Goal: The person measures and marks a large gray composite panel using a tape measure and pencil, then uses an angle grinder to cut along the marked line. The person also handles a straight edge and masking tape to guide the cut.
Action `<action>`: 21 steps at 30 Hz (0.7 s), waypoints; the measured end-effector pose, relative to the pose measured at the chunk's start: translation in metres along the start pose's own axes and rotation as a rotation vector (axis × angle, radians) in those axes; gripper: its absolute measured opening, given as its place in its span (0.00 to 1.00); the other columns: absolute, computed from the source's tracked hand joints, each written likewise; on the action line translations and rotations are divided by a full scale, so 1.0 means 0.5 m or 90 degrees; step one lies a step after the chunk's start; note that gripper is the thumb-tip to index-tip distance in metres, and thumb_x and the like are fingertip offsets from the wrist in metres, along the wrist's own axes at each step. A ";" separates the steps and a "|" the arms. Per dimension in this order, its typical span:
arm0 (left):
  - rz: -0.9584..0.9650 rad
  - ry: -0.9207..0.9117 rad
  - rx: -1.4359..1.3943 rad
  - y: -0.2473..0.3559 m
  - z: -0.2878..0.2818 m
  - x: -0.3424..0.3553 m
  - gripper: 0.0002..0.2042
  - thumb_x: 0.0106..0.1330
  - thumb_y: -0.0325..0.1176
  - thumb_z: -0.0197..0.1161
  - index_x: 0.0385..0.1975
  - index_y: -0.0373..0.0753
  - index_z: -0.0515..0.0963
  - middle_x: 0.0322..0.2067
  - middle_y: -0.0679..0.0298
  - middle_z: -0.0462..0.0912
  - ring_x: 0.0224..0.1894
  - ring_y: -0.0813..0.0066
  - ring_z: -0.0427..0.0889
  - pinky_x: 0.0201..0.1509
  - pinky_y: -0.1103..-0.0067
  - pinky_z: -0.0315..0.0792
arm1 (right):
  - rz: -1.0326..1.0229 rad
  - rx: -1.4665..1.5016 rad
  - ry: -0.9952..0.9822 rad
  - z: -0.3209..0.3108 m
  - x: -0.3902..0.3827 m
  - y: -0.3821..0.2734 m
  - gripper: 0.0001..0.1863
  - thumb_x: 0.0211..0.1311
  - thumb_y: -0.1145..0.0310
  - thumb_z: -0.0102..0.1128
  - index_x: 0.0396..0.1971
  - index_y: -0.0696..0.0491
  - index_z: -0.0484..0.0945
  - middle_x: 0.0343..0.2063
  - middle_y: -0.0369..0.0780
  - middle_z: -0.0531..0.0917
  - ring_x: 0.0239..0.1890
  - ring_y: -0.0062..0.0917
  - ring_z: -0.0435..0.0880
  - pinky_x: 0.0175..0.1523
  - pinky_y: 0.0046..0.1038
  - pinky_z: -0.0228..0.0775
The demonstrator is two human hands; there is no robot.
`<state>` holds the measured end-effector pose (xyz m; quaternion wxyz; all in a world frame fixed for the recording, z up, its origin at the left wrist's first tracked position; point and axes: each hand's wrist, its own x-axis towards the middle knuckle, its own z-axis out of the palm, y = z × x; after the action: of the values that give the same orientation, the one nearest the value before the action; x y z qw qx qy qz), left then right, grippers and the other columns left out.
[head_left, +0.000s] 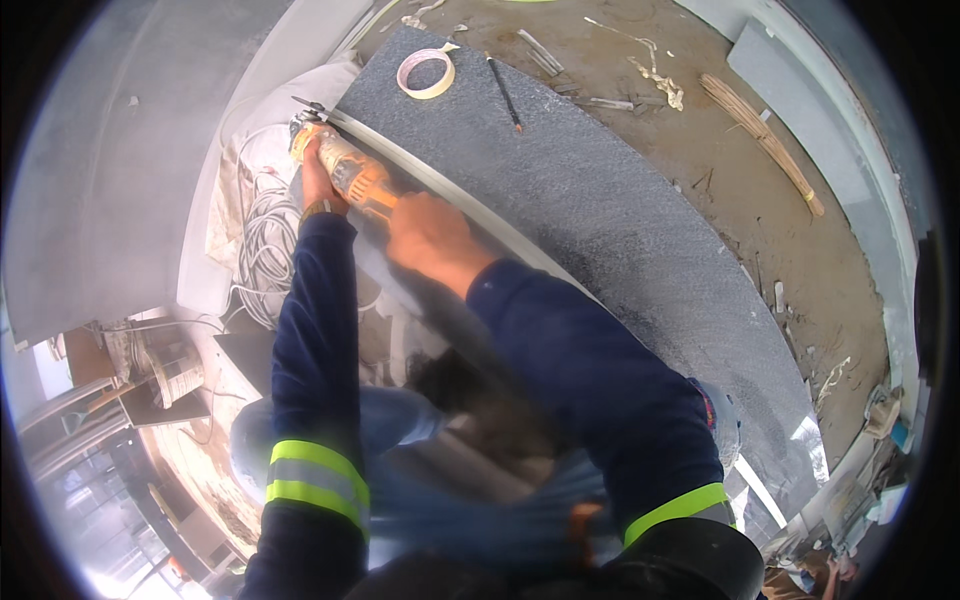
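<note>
Both my hands are closed round an orange angle grinder (pixel 352 172), which points away from me toward the far left. My left hand (pixel 318 180) wraps the tool near its head, and my right hand (pixel 432 238) grips the rear of its body. The grinder's disc (pixel 309 103) sits by the far end of a pale strip (pixel 450 190) along the slab's edge; whether it touches, I cannot tell. Beneath and right of the tool lies a large dark grey stone slab (pixel 600 210). On it rest a roll of masking tape (pixel 445 80) and a dark pencil (pixel 504 92).
Left of my arm lies a coiled grey cable (pixel 264 245) on a pale sheet. A bundle of thin sticks (pixel 765 140) lies on the dusty brown floor (pixel 700 190) beyond the slab, with scattered offcuts. Boards (pixel 165 380) stand at the lower left. Haze hangs near my arms.
</note>
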<state>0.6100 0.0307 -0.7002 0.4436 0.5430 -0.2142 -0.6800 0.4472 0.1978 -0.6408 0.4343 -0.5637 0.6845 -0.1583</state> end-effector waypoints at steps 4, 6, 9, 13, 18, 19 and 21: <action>0.040 0.009 0.042 -0.008 0.033 -0.013 0.24 0.66 0.56 0.58 0.48 0.40 0.76 0.35 0.55 0.83 0.35 0.56 0.85 0.44 0.60 0.81 | -0.014 -0.020 0.018 -0.014 -0.013 0.008 0.14 0.58 0.69 0.64 0.43 0.57 0.85 0.41 0.47 0.88 0.46 0.36 0.88 0.50 0.33 0.81; 0.027 0.025 0.048 -0.007 0.036 -0.023 0.25 0.67 0.55 0.55 0.52 0.40 0.74 0.38 0.55 0.82 0.37 0.54 0.84 0.46 0.59 0.79 | -0.008 -0.028 -0.002 -0.018 -0.016 0.002 0.14 0.58 0.68 0.64 0.43 0.57 0.85 0.41 0.46 0.88 0.46 0.36 0.88 0.50 0.33 0.81; 0.021 0.018 0.056 0.004 0.031 -0.015 0.25 0.67 0.55 0.54 0.52 0.40 0.73 0.38 0.55 0.82 0.37 0.54 0.84 0.46 0.59 0.79 | -0.006 -0.026 -0.009 -0.023 -0.010 -0.003 0.14 0.58 0.68 0.63 0.43 0.58 0.84 0.41 0.46 0.88 0.46 0.38 0.87 0.50 0.35 0.80; 0.025 0.033 0.061 -0.004 0.043 -0.025 0.25 0.67 0.56 0.54 0.52 0.40 0.74 0.39 0.55 0.81 0.39 0.54 0.84 0.46 0.59 0.79 | 0.005 -0.022 -0.012 -0.020 -0.011 0.005 0.14 0.58 0.68 0.63 0.42 0.58 0.84 0.41 0.46 0.87 0.46 0.39 0.87 0.50 0.35 0.79; 0.036 0.016 0.048 -0.009 0.033 -0.019 0.26 0.66 0.56 0.56 0.51 0.40 0.74 0.36 0.54 0.83 0.36 0.53 0.85 0.44 0.57 0.80 | 0.003 -0.013 -0.005 -0.019 -0.017 0.009 0.15 0.57 0.68 0.64 0.42 0.58 0.84 0.41 0.46 0.87 0.46 0.39 0.87 0.50 0.35 0.79; 0.035 0.018 0.049 -0.010 0.035 -0.022 0.26 0.66 0.57 0.56 0.51 0.39 0.74 0.36 0.54 0.83 0.36 0.53 0.85 0.44 0.57 0.80 | 0.001 -0.015 -0.005 -0.019 -0.017 0.010 0.15 0.57 0.68 0.64 0.42 0.58 0.84 0.41 0.46 0.87 0.46 0.39 0.87 0.50 0.35 0.79; 0.034 0.023 0.050 -0.011 0.039 -0.026 0.26 0.66 0.57 0.56 0.51 0.39 0.74 0.36 0.54 0.83 0.36 0.54 0.85 0.44 0.57 0.80 | 0.002 -0.019 -0.008 -0.019 -0.018 0.012 0.15 0.57 0.68 0.64 0.43 0.58 0.84 0.42 0.46 0.87 0.46 0.39 0.87 0.51 0.35 0.79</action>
<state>0.5901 0.0406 -0.6912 0.4441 0.5659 -0.2472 -0.6492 0.4360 0.2053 -0.6358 0.4299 -0.5704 0.6849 -0.1439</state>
